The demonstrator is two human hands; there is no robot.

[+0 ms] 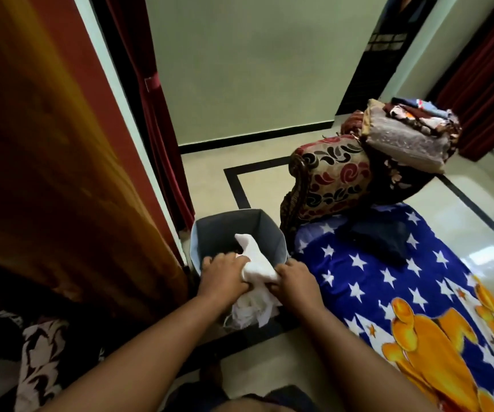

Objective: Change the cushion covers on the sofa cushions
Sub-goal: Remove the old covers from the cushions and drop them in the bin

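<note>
Right of the grey basket [207,233] lay a star-printed blanket [388,281]; over the basket's near rim, a white cover [257,266] was bunched, left hand [225,275] and right hand [296,281] gripping it with curled fingers.

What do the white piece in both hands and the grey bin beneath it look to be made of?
White piece: thin woven cloth, matte; it crumples and shows frayed threads at the bottom. Grey bin: likely fabric over stiff panels, matte; flat creased sides, folded corners. Left hand and right hand grip the cloth.
</note>
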